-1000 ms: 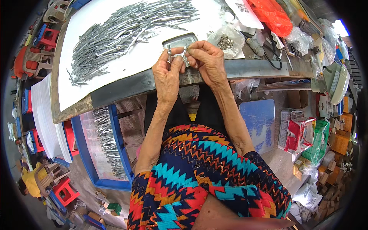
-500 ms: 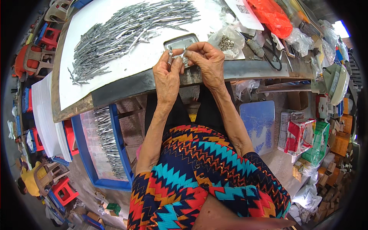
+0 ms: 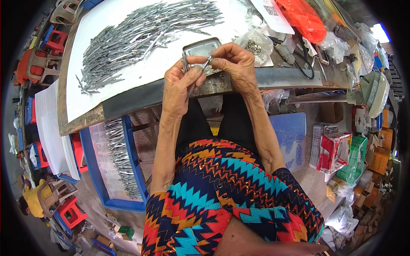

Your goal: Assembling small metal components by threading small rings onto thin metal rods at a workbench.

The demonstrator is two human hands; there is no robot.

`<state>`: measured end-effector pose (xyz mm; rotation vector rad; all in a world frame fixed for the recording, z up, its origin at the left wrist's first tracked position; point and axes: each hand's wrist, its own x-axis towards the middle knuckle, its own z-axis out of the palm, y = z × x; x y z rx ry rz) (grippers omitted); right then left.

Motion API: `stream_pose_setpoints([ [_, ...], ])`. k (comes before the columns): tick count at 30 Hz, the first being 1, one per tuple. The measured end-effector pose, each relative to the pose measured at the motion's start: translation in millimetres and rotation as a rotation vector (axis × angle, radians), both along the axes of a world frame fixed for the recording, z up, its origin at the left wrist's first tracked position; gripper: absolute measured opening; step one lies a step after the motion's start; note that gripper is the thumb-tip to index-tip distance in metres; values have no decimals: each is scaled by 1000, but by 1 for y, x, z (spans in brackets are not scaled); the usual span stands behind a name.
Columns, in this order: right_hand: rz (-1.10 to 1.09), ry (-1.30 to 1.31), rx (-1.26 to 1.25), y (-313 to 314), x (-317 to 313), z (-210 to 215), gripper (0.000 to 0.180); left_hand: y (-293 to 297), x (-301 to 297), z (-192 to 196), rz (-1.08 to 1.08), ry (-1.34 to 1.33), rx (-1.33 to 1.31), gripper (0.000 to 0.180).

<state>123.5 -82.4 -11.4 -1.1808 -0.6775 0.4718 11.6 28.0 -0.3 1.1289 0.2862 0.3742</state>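
Over the table's front edge, my left hand [image 3: 181,85] is closed around thin grey metal strips [image 3: 185,63], one end rising above the thumb and another below the palm. Facing it, my right hand [image 3: 239,68] pinches a small shiny metal piece [image 3: 207,62] that slants toward the left fingertips. Its exact kind is too small to tell. Just beyond the fingers lies a shallow metal tray [image 3: 184,44], partly hidden by the hands. A large pile of similar metal strips [image 3: 141,38] spreads over the white sheet to the far left.
A clear bag of small metal parts [image 3: 256,48] stands right of the tray. Scissors [image 3: 305,68] and an orange-red plastic bag [image 3: 303,21] lie farther right. Below the table at left is a blue tray [image 3: 134,160] of metal strips. A dark metal strip [image 3: 145,97] runs along the table edge.
My hands have drawn slightly apart, the left toward the left and down, the right toward the right. The shiny piece in the right hand now slants, and a long strip shows below the left palm.
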Motion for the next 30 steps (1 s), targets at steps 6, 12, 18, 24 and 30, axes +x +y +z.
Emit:
stream_pose_setpoints([
  [6,58,138,32,5,6,1,22,-11,5,0,94,-72,187,21],
  [12,-48,113,40,11,0,-5,20,-21,10,-4,291,74,487,18],
  [18,-181,-4,-46,16,-15,0,17,-24,12,-4,359,91,553,19],
  [24,-302,-88,-70,20,-23,-6,14,-28,15,-6,375,73,520,17],
  [30,-416,-279,-100,24,-33,-9,17,-28,17,-9,375,53,457,15],
])
